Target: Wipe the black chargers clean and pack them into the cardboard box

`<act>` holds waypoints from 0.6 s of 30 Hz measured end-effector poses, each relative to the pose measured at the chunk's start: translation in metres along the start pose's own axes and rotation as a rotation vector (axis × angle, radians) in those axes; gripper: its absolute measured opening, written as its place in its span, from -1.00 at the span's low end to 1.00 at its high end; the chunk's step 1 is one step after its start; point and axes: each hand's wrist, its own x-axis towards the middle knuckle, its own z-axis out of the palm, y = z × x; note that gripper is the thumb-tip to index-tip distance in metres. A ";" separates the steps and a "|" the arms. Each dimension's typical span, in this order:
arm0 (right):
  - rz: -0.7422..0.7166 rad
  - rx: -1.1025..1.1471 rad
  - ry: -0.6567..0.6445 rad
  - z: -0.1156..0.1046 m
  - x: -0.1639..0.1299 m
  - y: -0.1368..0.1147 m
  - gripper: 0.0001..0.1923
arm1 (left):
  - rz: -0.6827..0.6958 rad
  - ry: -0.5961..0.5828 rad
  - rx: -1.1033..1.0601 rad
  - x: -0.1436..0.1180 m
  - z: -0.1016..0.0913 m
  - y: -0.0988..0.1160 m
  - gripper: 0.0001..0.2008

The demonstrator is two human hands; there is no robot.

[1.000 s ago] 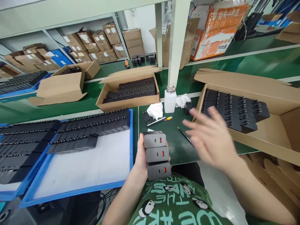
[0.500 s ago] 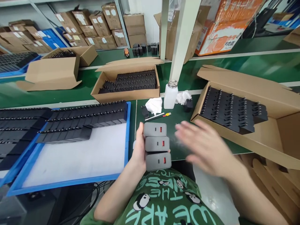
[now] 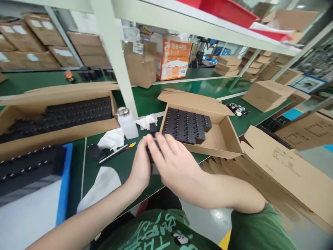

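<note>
My left hand (image 3: 142,165) and my right hand (image 3: 179,170) are pressed together around a small stack of grey chargers (image 3: 154,169), the blocks with USB ports seen more plainly earlier. Only a narrow part of them shows between my palms; the rest is hidden. My right hand's fingers lie across the top and reach to my left fingertips. Just beyond my right hand, an open cardboard box (image 3: 223,139) holds rows of black chargers (image 3: 182,125) with their metal prongs up.
A white pump bottle (image 3: 128,125) stands behind my hands beside crumpled white cloths (image 3: 111,139). A pen and a short cable (image 3: 117,153) lie nearby. At left are a blue-edged tray (image 3: 65,187) and another box of chargers (image 3: 78,111). A shelf post (image 3: 114,52) rises at the back.
My view has swung right. My right hand has come in from the side and closed over the chargers in my left hand. A white cloth on the near table now shows.
</note>
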 end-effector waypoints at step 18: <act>0.653 0.645 -0.266 0.110 -0.136 0.245 -0.31 | 0.186 -0.399 0.403 0.045 0.041 0.038 -0.44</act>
